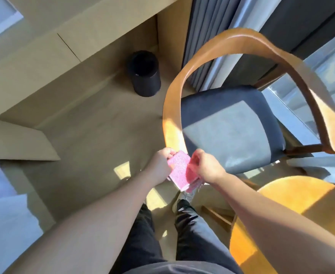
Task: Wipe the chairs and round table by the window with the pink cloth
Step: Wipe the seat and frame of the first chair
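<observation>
The head camera shows both hands meeting just below the near end of the chair's (232, 133) curved wooden rail (172, 107). The left hand (159, 163) pinches the upper left edge of the pink cloth (177, 175), and the right hand (207, 167) has its fingers curled round the cloth's right side, where a darker fold hangs down. The cloth is held in the air between them, above the floor (83, 135) and the person's feet. It touches neither the chair nor the round tabletop (293, 210) at lower right. The person seems to be folding the cloth or turning it to a fresh face, though motion blur on the fingers leaves that uncertain. The most likely slip is at the handover: if one hand lets go before the other has a full grip, the loose fold could drop to the floor and carry grit onto the wood. A cloth left bunched would touch the rail only along a ridge and leave streaks. The rail curves away toward the window, so a wipe started at the near end could stop short of the far arm. Pressing hard along the rail may also push the chair, which stands close to the tabletop, against its edge. The right forearm passes just beside that edge and could catch it on a wide sweep.
</observation>
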A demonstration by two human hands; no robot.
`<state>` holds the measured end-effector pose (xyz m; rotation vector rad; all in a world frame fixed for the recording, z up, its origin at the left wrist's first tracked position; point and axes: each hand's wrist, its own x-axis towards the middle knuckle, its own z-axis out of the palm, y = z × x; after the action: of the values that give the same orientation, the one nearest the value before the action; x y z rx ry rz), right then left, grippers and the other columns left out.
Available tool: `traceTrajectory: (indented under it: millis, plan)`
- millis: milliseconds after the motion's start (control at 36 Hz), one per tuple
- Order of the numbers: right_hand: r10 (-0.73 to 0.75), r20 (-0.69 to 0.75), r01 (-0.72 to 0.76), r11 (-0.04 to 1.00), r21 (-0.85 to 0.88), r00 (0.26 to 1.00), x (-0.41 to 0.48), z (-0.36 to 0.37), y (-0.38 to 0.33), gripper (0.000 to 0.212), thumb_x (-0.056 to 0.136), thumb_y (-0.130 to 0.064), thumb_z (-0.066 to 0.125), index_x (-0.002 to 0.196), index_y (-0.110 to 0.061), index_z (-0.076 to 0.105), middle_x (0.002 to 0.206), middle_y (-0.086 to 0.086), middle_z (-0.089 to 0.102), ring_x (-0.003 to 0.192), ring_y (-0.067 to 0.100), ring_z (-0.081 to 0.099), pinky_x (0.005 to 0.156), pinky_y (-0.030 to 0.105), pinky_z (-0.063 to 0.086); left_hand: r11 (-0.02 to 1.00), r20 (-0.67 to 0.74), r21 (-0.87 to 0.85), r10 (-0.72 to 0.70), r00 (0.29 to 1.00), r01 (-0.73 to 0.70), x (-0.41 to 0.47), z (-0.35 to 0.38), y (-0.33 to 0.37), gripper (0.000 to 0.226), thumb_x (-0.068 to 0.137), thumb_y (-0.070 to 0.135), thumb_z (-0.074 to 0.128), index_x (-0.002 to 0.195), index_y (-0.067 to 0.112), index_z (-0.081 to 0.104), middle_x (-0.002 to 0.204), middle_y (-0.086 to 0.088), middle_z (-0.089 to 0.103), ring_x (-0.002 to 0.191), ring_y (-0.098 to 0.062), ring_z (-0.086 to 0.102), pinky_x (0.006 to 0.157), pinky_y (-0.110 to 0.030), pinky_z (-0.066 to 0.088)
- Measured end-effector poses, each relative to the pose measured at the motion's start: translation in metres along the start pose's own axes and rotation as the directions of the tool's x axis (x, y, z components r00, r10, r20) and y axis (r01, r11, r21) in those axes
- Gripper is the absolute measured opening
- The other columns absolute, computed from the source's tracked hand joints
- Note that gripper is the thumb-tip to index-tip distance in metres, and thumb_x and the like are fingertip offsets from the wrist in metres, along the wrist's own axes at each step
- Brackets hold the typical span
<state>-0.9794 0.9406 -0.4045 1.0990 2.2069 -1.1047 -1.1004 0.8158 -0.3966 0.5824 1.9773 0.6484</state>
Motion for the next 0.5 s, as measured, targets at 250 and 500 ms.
traceTrajectory:
  millis: [250,500]
  plan:
    - [-0.201,-0.228,0.138,0.954,-0.265,0.953,-0.011,0.024,-0.001,0.036,0.09,-0.013,0.058,0.125,-0.004,0.055,0.123,0.019,0.053,0.106,0.041,0.055,0.089,0.043,0.046,0.988,-0.127,0.155,0.042,0.991,-0.022,-0.011,-0.01,-0.024,0.033,0.092,0.008,0.05,0.122,0.019,0.056,0.116,0.008,0.049,0.104,-0.009,0.051,0.087,-0.022,0.041]
    - [-0.065,-0.33,-0.069,0.922,-0.381,0.942,-0.017,0.1,-0.02,0.062,0.093,-0.036,0.03,0.14,0.003,0.04,0.146,0.031,0.038,0.134,0.051,0.036,0.107,0.063,0.031,0.976,-0.095,0.199,0.112,0.989,-0.092,-0.029,-0.039,-0.064,0.028,0.09,0.004,0.049,0.109,0.02,0.061,0.103,0.009,0.052,0.092,-0.007,0.051,0.086,-0.023,0.043]
